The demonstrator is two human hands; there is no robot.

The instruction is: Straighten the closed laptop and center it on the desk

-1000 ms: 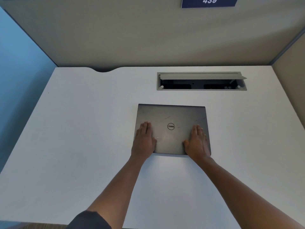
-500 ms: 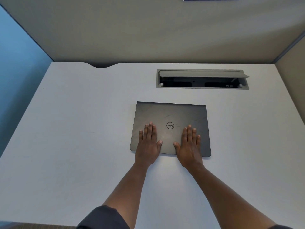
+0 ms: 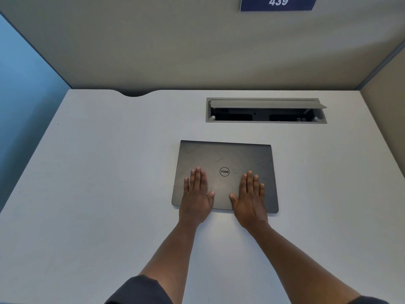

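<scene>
Laptop (image 3: 225,159) rotated slightly since earlier; left hand (image 3: 196,194) and right hand (image 3: 249,198) laid flat, fingers apart, nothing clamped. Uneven pressure risks renewed skew.

Left hand (image 3: 196,199) and right hand (image 3: 249,201): both bare, no rings, watch or bands. Forearms bare behind the hands. Dark grey short sleeves: left sleeve (image 3: 140,291) past the elbow; right sleeve (image 3: 368,300) barely showing at frame corner.

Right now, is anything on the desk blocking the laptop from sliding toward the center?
Nothing visible does. Both hands, left hand and right hand, lie flat on the laptop, and the desk around it is bare.
</scene>
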